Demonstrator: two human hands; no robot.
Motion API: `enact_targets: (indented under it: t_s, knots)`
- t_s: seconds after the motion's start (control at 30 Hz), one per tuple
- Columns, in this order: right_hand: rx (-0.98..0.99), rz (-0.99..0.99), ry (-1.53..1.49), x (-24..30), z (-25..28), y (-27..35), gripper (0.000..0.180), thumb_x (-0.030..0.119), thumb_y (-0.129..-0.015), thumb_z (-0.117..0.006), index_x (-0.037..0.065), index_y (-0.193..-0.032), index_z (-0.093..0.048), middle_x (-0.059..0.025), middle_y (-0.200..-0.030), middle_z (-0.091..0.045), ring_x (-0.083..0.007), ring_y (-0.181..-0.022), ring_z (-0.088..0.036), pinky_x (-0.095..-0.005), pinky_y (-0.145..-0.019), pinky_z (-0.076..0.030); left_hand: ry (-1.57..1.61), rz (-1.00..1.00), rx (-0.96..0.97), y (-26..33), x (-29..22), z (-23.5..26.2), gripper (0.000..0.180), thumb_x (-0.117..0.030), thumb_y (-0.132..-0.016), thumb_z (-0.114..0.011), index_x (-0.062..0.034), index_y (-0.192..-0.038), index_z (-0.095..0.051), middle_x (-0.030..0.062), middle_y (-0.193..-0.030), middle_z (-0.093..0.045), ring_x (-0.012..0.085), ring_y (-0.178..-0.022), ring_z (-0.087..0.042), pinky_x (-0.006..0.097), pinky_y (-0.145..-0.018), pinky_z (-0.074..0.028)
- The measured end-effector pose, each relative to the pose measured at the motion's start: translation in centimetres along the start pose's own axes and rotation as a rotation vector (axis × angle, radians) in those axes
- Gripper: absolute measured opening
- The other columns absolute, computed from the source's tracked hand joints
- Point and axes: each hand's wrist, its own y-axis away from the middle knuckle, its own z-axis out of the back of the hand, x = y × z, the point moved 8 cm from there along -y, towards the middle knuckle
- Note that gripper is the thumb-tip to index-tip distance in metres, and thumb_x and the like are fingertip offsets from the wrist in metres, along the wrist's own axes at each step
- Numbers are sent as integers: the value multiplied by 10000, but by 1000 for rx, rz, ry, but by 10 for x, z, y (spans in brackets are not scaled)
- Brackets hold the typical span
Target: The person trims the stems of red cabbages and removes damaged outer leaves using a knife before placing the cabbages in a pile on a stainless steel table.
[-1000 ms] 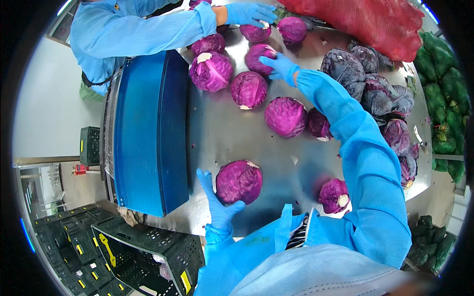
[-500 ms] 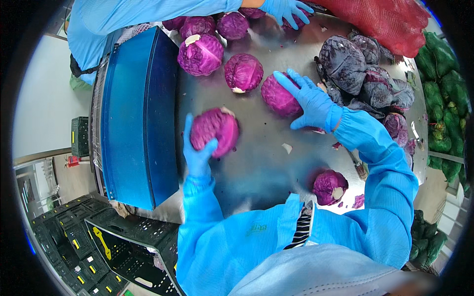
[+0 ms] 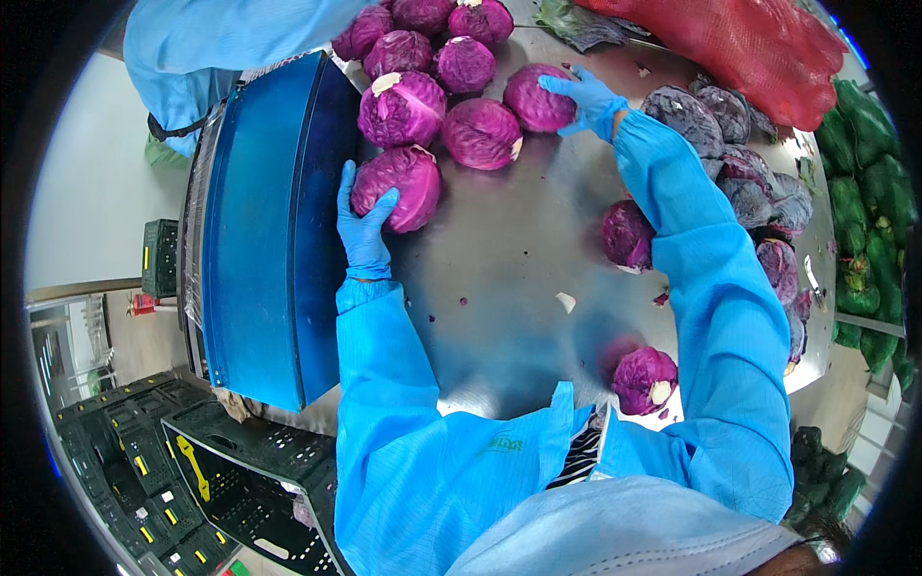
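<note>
My left hand [image 3: 365, 235], in a blue glove, cups the near left side of a purple cabbage [image 3: 408, 187] on the steel table, with thumb and fingers apart around it. Farther off, my right hand [image 3: 588, 100], also gloved, grips the right side of another purple cabbage [image 3: 530, 98]. Between the two lies a cabbage [image 3: 482, 134] with a pale cut stem. Several more trimmed cabbages [image 3: 399, 56] crowd together at the far left. One cabbage [image 3: 626, 235] is partly covered by my right forearm, and another [image 3: 643, 379] sits close to my body.
A blue metal housing [image 3: 264, 230] borders the table's left side. Dark-leaved cabbages [image 3: 735, 173] are piled at the right, below a red mesh sack [image 3: 735, 58]. Another person's blue sleeve [image 3: 230, 34] reaches in at top left. Black crates [image 3: 254, 470] stand lower left; green-filled bags [image 3: 869, 211] are far right.
Both my hands have moved away from my body, bringing their cabbages up to the far-left group. The other person's gloved hand has gone out of view.
</note>
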Motion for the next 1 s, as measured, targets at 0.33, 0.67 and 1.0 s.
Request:
enact_targets:
  t_s: [0.33,0.67,1.0]
  knots:
    - [139,110,142,17,-30,-3,702,354,-830,-600,196,-1397,-218,-89,-1366,-338,-349,-1210,-375,-498,-842,-470,-352,45,11,-20,-8,14,898,-181,-638,-799,-43,-1361,-284,142,-1316,-391,229,-1169,-422,341,-1004,-330]
    - [172,283,441,14,78,192,363,325,-876,-534,106,-1164,-563,-46,-1012,-604,-127,-860,-572,-267,-706,-474,-973,-416,31,24,-54,-20,909,-283,-636,-792,-32,-1352,-291,184,-1346,-350,303,-1255,-320,398,-1050,-247]
    - [-101,250,471,-109,108,352,607,336,-738,-705,69,-1231,-474,-105,-1179,-520,-200,-1051,-501,-307,-900,-392,419,-89,1664,330,-188,-223,445,-256,-796,-620,5,-1141,-519,174,-1104,-520,292,-995,-513,384,-836,-422]
